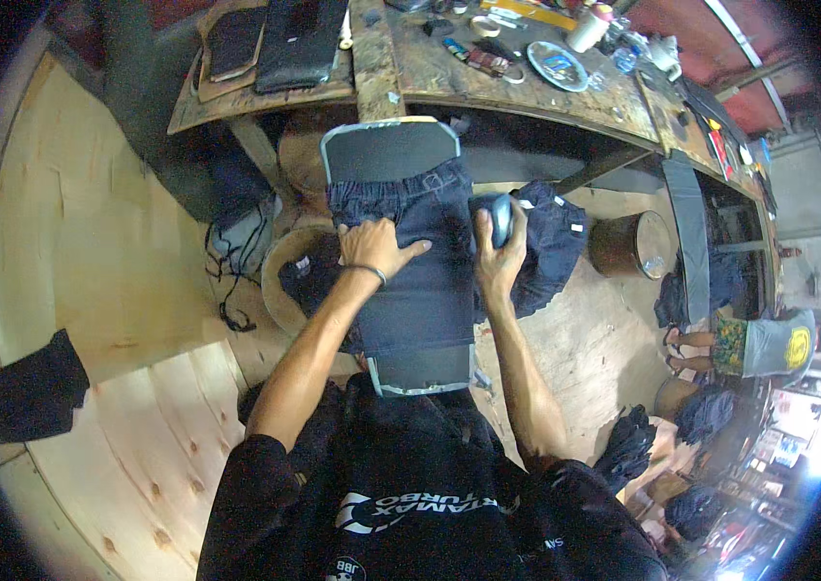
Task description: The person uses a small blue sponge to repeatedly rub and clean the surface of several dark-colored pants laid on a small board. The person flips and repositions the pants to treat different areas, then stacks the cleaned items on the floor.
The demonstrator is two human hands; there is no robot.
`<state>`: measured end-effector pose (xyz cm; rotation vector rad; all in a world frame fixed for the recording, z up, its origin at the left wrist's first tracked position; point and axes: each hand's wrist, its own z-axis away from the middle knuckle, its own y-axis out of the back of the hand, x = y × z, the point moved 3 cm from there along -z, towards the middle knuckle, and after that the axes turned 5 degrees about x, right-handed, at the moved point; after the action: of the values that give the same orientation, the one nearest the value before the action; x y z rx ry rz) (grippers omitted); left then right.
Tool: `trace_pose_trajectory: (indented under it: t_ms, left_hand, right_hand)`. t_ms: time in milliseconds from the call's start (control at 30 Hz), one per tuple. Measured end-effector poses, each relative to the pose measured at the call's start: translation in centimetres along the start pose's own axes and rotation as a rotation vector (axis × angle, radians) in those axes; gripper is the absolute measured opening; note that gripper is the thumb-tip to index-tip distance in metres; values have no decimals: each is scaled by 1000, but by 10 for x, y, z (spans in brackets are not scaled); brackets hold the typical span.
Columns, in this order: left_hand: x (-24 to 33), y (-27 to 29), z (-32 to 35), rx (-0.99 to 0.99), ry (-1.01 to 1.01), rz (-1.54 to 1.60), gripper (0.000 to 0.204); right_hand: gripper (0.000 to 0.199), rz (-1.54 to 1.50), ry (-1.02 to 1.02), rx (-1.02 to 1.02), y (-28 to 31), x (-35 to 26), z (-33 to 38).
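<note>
One pair of dark denim shorts point(420, 266), coarse and creased, stretched over a grey rounded board point(391, 150). Left hand point(376, 247) flat on the denim, fingers spread open. Right hand point(497, 254) at the shorts' right edge, fingers closed around a dark rounded tool point(501, 219).

Daylight floods in from the lower right, where the view blows out to white glare. The centre is evenly lit and fairly sharp; dark cloth swallows detail. Fisheye distortion bends straight edges toward the rim, and a black vignette rings the softly blurred edges.
</note>
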<state>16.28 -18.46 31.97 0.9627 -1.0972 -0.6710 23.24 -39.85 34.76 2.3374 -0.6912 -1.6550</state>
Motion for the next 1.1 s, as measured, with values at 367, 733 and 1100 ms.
trace_pose_trajectory:
  t_ms: [367,733,1100]
  left_hand:
    - [-46,4,-39,-716,-135,795,100]
    - [-5,15,14,416,53,-57,91]
    - [-17,-13,-33,475,-90,40,91]
  right_hand:
    - [61,12,-222,118,43,-10,24]
    - [74,341,494,-80,-77,3,-9]
    - [70,334,509,-158,-127,43,-59]
